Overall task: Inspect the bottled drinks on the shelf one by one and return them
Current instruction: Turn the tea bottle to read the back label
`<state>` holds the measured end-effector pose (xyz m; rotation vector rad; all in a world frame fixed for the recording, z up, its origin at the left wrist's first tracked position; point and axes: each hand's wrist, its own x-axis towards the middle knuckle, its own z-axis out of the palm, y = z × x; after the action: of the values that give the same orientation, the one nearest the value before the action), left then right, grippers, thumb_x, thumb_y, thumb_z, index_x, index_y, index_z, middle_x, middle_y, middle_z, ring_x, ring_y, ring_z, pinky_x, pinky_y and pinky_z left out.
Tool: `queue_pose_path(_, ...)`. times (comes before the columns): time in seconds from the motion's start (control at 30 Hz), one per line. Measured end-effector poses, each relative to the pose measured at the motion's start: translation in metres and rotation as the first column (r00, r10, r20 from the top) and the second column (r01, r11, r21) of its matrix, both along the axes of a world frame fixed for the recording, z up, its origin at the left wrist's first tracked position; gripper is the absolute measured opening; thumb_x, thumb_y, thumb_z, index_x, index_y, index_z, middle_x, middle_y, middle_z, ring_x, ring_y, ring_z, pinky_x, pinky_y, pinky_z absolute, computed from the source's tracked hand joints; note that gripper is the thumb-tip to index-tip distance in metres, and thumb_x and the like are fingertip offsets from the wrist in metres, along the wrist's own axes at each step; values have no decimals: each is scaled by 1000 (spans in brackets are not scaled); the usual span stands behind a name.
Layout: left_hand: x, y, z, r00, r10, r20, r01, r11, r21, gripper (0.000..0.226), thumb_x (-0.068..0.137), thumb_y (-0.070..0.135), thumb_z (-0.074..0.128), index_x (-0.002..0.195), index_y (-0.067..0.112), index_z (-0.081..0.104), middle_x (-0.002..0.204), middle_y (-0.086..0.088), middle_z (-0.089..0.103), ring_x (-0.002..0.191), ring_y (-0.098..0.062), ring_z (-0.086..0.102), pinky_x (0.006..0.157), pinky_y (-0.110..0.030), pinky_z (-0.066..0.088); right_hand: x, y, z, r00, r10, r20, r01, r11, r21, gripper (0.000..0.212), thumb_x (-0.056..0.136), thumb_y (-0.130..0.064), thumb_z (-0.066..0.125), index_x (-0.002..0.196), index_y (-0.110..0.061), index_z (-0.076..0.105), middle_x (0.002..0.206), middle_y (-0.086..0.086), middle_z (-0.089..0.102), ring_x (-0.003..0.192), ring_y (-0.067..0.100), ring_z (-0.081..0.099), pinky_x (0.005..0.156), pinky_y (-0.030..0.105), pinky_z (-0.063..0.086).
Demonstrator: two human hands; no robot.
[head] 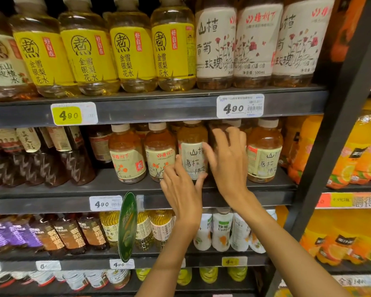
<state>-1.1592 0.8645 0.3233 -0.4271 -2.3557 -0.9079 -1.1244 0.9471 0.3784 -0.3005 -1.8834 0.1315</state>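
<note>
An amber tea bottle with a cream label [192, 155] stands on the middle shelf [107, 183] in a row of like bottles. My left hand [181, 189] grips its lower part, fingers on its left side and thumb on its right. My right hand [228, 161] is just to its right with fingers spread and fairly straight. The thumb touches the label's right edge, and the fingers lie over a neighbouring bottle that the hand mostly hides. Two matching bottles [126, 153] [160, 151] stand to the left and one [263, 151] to the right.
Yellow-label bottles [133, 46] and white-label bottles [257, 39] fill the upper shelf. Dark bottles [73, 155] stand at the middle shelf's left. A green round tag [128, 226] hangs from the shelf edge. A dark upright post [338, 133] separates orange drinks [356, 159] on the right.
</note>
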Motion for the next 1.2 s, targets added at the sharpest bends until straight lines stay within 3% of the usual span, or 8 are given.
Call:
queue_pose_path(0.1, 0, 3, 0, 1000, 9, 5, -9, 1000, 1, 80, 74, 45, 76, 134, 0, 46, 110, -18, 56, 101, -32, 55, 84, -42, 46, 5, 16, 12, 990, -141, -30, 139, 989, -48, 16, 86, -14, 64, 89, 1, 60, 88, 21, 58, 85, 36, 53, 72, 42, 42)
queue_pose_path(0.3, 2, 2, 0, 996, -61, 68, 60, 998, 16, 85, 83, 41, 69, 146, 3, 27, 131, -18, 48, 122, -31, 46, 99, -40, 38, -4, 32, 29, 937, -78, 342, 151, 970, -192, 36, 90, -17, 56, 56, -15, 43, 60, 7, 54, 64, 29, 60, 60, 37, 43)
queue_pose_path(0.43, 24, -6, -12, 982, -187, 28, 181, 974, 137, 85, 84, 36, 70, 147, 3, 25, 143, -17, 39, 133, -30, 39, 106, -43, 35, 2, 27, 20, 985, -38, 166, 91, 943, -322, 22, 89, -24, 61, 77, -10, 49, 81, 14, 56, 79, 27, 50, 68, 37, 39)
queue_pose_path(0.67, 38, -10, -22, 866, -499, 2, 492, 854, 168, 83, 84, 30, 72, 147, 23, 18, 144, 5, 36, 136, -11, 30, 114, -33, 25, 34, 10, 5, 910, 362, -203, -414, 759, -502, 41, 89, -20, 66, 125, -12, 48, 118, 2, 55, 112, 17, 53, 97, 35, 44)
queue_pose_path(0.8, 38, -19, -22, 798, -597, 77, 571, 792, 217, 87, 83, 35, 72, 145, 36, 11, 142, 23, 24, 133, 6, 20, 116, -32, 25, 48, 13, 10, 870, 438, -227, -484, 666, -568, 40, 88, -17, 67, 125, -10, 53, 118, 0, 59, 106, 2, 54, 89, 9, 40)
queue_pose_path(0.93, 42, -22, -3, 731, -668, 140, 633, 740, 228, 99, 72, 49, 77, 147, 39, 13, 148, 24, 23, 138, 3, 22, 115, -31, 26, 70, 6, 18, 811, 514, -279, -579, 633, -514, 31, 87, -15, 69, 116, -12, 59, 110, -8, 63, 102, -6, 57, 86, 10, 43)
queue_pose_path(1.07, 52, -33, 20, 422, -848, 320, 722, 528, 447, 82, 60, 49, 82, 131, 40, 41, 125, 16, 59, 114, -1, 57, 92, -27, 51, 92, -3, 35, 677, 621, -394, -715, 431, -550, 30, 85, -22, 70, 112, -11, 65, 106, 3, 71, 101, 14, 66, 83, 25, 54)
queue_pose_path(1.2, 65, -48, 31, 361, -898, 251, 663, 436, 608, 63, 58, 40, 82, 114, 36, 54, 108, 11, 70, 100, -5, 66, 77, -17, 53, 100, 1, 52, 539, 663, -520, -773, 143, -618, 31, 80, -28, 71, 107, -15, 66, 99, 5, 74, 94, 17, 70, 77, 23, 54)
